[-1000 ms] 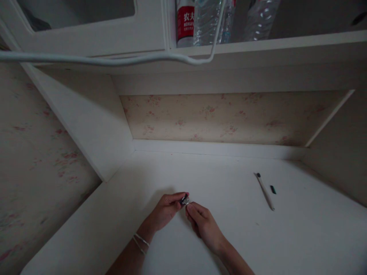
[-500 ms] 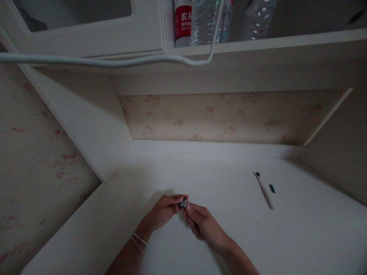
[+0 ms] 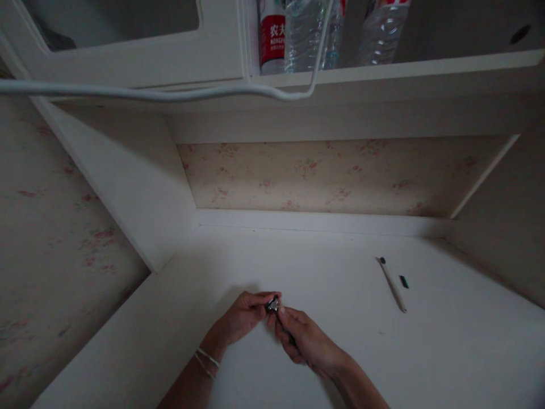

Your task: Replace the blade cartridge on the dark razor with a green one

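Both my hands meet over the white desk [image 3: 238, 255]. Between them is what looks like a razor [image 3: 273, 304], with a small silver and black head and a dark, thin handle. My left hand [image 3: 242, 318] pinches the head between thumb and fingers. The fingers of my right hand [image 3: 304, 335] are wrapped round the handle, which shows partly below them. Fine detail of the head is too small and dim to make out.
On the right lie a pale stick-like brush [image 3: 394, 288] with a dark end and a small dark green piece [image 3: 403, 282]. A shelf with plastic bottles [image 3: 273, 40] hangs above, and a white cable [image 3: 170, 92] crosses in front of it.
My right hand has shifted slightly and turned, so more of the dark handle shows beneath its fingers. The silver head has tilted a little. My left hand stays nearly in place.
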A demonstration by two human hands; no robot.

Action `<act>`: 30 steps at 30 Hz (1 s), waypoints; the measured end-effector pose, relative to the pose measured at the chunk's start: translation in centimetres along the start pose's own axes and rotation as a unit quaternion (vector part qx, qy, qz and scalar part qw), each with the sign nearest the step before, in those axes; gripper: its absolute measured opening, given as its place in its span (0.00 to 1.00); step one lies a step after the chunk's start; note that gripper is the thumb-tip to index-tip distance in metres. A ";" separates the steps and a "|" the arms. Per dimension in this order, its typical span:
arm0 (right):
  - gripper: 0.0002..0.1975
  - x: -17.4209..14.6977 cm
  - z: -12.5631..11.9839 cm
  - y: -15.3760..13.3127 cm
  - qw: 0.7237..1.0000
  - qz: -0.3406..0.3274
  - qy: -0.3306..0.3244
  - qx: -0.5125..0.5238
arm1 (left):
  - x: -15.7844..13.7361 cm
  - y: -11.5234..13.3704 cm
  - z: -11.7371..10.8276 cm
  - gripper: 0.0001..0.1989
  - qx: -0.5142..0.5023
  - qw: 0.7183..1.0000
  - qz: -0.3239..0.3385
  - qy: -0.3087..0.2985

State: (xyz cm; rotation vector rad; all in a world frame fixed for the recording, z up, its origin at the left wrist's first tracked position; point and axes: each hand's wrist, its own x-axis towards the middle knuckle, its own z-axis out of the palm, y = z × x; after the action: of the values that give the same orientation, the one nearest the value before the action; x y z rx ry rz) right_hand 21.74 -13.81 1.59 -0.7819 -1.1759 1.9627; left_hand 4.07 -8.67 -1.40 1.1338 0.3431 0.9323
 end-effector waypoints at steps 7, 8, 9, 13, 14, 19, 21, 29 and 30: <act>0.24 0.0 0.0 -0.1 1.000 -0.005 0.004 -0.004 | 0.0 -0.1 -0.1 0.16 -0.018 1.000 0.012 0.003; 0.24 0.1 0.0 -0.1 1.000 -0.006 0.004 -0.003 | 0.0 -0.1 -0.1 0.17 -0.013 1.000 0.006 0.003; 0.25 0.1 0.1 0.0 1.000 -0.004 0.004 0.000 | 0.0 0.0 -0.1 0.17 -0.008 1.000 0.000 0.001; 0.27 0.2 0.3 -0.1 0.999 0.014 0.015 0.030 | -0.1 0.1 0.0 0.17 -0.006 1.000 -0.005 0.006; 0.27 0.2 0.3 -0.1 0.999 0.017 0.021 0.036 | -0.1 0.1 0.0 0.16 -0.007 1.000 0.000 0.010; 0.27 0.3 0.5 0.1 0.999 0.007 0.030 0.038 | -0.1 -0.1 -0.1 0.18 0.023 0.999 0.002 0.025; 0.27 0.4 0.5 0.3 0.999 -0.019 0.037 0.009 | -0.2 -0.2 -0.3 0.18 0.048 0.998 -0.003 0.033; 0.27 0.5 0.1 0.4 0.981 -0.062 0.061 -0.172 | -0.3 -0.8 -0.9 0.17 0.071 0.997 -0.003 0.042; 0.26 0.5 0.0 0.5 0.979 -0.066 0.066 -0.184 | -0.3 -0.9 -1.0 0.17 0.072 0.996 -0.004 0.042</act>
State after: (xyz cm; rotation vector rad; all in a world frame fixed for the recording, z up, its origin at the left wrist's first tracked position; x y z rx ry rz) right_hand 21.31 -13.58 1.08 -0.9770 -1.4897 1.5788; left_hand 3.65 -8.38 -2.70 1.2260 0.4897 0.9630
